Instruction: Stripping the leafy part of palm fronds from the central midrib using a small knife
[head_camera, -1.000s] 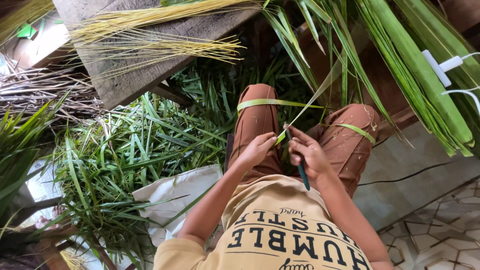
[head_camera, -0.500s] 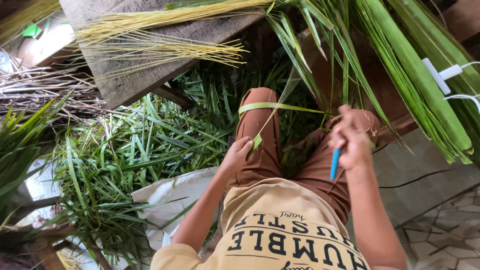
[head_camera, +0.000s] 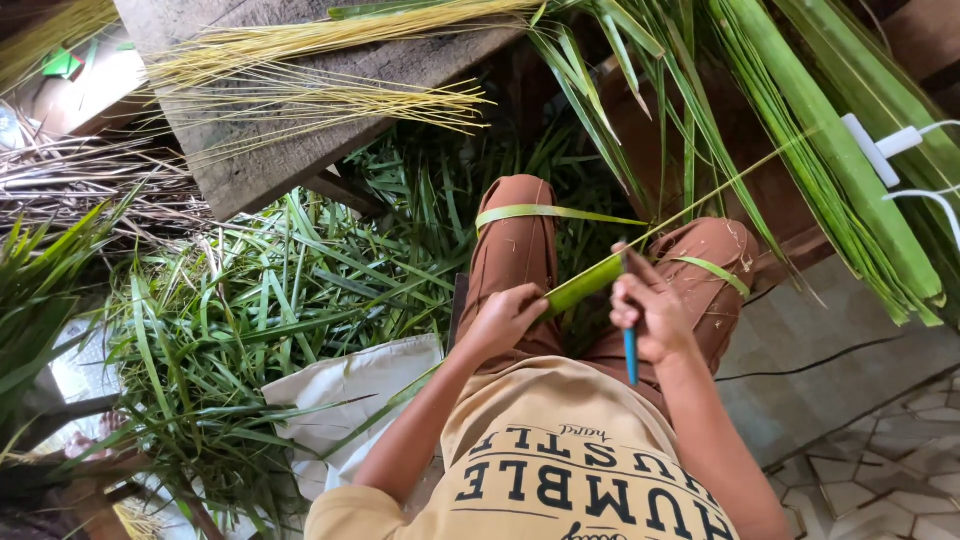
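Since 0.5 s ago the right hand (head_camera: 652, 318) has dropped back to the lap w/ its blue-handled knife (head_camera: 630, 352), fist shut on it, meeting the leaf strip (head_camera: 585, 285) pinched by left hand (head_camera: 505, 318); strip runs up-right from both.

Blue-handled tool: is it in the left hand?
No, the blue-handled tool sits in the right hand, while the left hand grips the green palm leaf strip.
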